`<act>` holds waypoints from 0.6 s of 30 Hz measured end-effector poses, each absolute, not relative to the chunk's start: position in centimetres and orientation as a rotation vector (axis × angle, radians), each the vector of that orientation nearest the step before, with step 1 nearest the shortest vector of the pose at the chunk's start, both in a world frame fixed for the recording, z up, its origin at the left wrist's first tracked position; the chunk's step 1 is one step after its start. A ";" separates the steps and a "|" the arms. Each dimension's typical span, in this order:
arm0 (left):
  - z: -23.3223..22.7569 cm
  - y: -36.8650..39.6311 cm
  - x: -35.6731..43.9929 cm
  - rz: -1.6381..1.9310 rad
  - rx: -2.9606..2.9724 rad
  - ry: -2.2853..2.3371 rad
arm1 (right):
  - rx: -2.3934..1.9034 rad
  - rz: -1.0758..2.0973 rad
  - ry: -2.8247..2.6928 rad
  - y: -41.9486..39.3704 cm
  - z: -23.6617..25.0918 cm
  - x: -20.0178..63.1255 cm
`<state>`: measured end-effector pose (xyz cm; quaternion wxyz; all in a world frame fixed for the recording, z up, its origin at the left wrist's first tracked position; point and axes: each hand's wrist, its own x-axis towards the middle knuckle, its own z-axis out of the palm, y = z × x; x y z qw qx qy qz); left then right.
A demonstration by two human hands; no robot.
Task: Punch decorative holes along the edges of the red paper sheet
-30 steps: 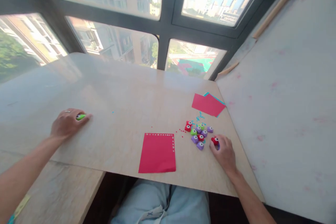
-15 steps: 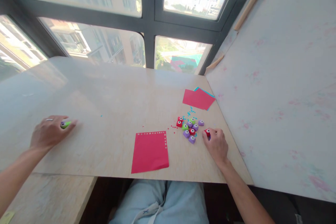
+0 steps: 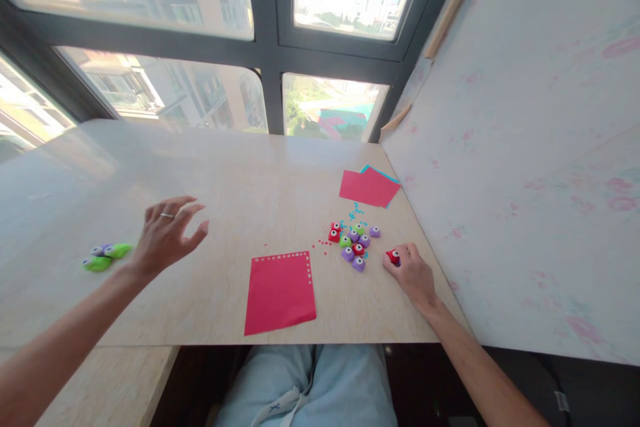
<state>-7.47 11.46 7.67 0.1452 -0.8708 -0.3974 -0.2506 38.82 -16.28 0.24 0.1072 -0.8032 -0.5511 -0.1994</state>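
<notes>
- Table (image 3: 240,173): pale top under the window, wide bare stretch across the middle and far side; right edge butts against a tilted wall panel (image 3: 525,147), near edge just above the lap.
- Red sheet (image 3: 280,290): flat near the front edge, a row of punched holes along its top and right sides, other sides uncut; judged partly punched, more edge left.
- Paper stack (image 3: 369,187): red over blue, far right, close to the panel, apparently unpunched.
- Left hand (image 3: 167,233): open, fingers spread, lifted over the table, holding nothing; nearest to the green punches.
- Right hand (image 3: 410,273): closed on a red punch (image 3: 393,256), resting near the table's right edge, little room beyond it toward the panel.
- Punch cluster (image 3: 353,243): red, purple and green, between red sheet and stack, just left of the right hand.
- Green punches (image 3: 106,255): lying well left, apart from everything else.
- Confetti (image 3: 356,210): blue and red specks around the cluster.
</notes>
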 end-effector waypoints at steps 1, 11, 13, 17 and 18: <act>7.7 10.9 -6.2 -0.711 -2.566 -1.091 | -2.356 -0.582 -1.635 -16.4 0.2 38.9; 6.2 3.5 5.0 -0.971 -2.941 -0.540 | -2.273 -0.449 -1.681 -16.9 0.6 38.8; 5.9 2.1 6.6 -1.057 -2.979 -0.467 | -2.246 -0.402 -1.686 -17.2 0.6 38.8; 5.5 -0.6 9.3 -1.103 -3.110 -0.462 | -2.143 -0.270 -1.626 -18.0 0.3 39.1; 5.4 -1.1 9.8 -1.074 -3.159 -0.478 | -2.118 -0.233 -1.602 -18.2 0.2 39.2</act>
